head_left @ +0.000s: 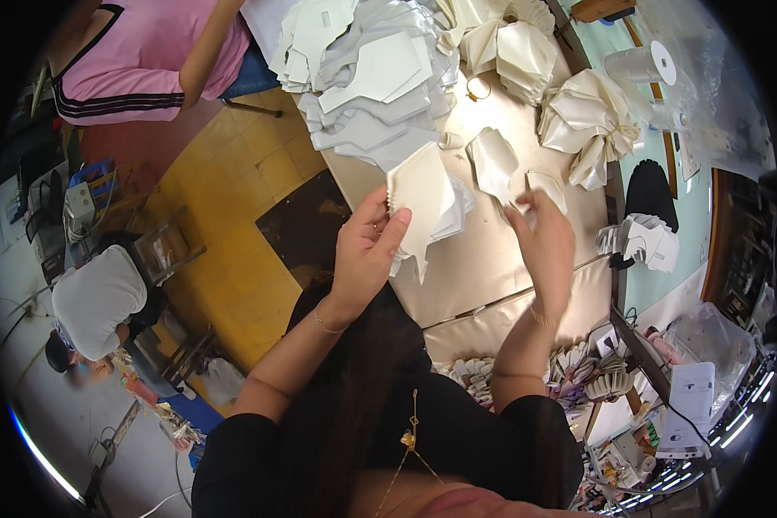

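Note:
My left hand (364,255) is closed on a cream cut piece (423,192) with a toothed edge, holding it by that edge between thumb and fingers. Beneath this piece lie several white cut sheets (451,217). On the right, my right hand (546,246) has its fingertips pinched at the lower tip of a cream satin piece (495,162). Another small cream piece (547,188) shows just behind its fingers.
White cut panels (380,82) are heaped at the far left of the padded table (492,269). Bundled satin pieces (589,121), a tape roll (478,88) and a white spool (639,65) stand beyond. A person in pink (147,52) is at the far left.

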### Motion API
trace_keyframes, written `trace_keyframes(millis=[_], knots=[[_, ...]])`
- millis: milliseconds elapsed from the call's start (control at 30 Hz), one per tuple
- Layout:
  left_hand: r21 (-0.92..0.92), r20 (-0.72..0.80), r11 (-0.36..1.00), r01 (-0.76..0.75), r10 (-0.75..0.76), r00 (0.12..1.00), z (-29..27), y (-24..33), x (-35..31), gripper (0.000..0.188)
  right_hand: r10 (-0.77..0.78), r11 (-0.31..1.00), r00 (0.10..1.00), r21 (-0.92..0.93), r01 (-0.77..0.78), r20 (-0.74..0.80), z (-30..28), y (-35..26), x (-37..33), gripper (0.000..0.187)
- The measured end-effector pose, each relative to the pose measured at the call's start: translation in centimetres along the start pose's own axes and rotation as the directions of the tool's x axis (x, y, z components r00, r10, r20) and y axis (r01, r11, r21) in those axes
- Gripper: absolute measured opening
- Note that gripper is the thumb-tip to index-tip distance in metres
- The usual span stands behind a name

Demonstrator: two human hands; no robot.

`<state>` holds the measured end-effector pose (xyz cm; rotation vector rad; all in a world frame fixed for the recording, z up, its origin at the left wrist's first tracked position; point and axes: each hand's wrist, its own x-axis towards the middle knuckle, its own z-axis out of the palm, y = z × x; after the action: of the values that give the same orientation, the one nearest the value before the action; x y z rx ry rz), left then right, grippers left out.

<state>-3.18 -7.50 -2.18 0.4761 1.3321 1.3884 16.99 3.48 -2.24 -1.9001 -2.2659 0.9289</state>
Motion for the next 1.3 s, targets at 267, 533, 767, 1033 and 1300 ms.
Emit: trace_keyframes(millis=[267,533,767,1033,1300], knots=[[0.263,0.119,0.964,-0.035,0.004,0.993,1.5,0.7,-1.3,0.050,-0.153,0.767,0.985,0.618,0.171,-0.083,-0.4,-7.7,-3.4,0.026],[0.353,0.224,0.899,-0.260,0.189,0.956,1.4,1.5,-1.5,0.051,-0.073,0.655,0.993,0.747,0.116,-0.091,0.8,-7.7,-3.3,0.021],[0.213,0.128,0.974,-0.077,0.050,0.990,1.1,0.6,-1.4,0.032,-0.093,0.524,0.994,0.846,0.099,-0.058,1.9,-6.4,-3.2,0.011],[-0.166,-0.099,0.984,-0.063,0.047,0.994,2.8,0.9,-0.9,0.019,0.002,0.240,0.996,0.967,-0.088,0.090,2.4,-5.4,-3.9,0.013],[0.200,0.024,0.980,0.019,-0.024,0.999,0.7,1.1,-1.0,0.017,-0.201,0.425,0.980,0.903,0.072,0.017,1.9,-4.7,-4.0,0.026]])
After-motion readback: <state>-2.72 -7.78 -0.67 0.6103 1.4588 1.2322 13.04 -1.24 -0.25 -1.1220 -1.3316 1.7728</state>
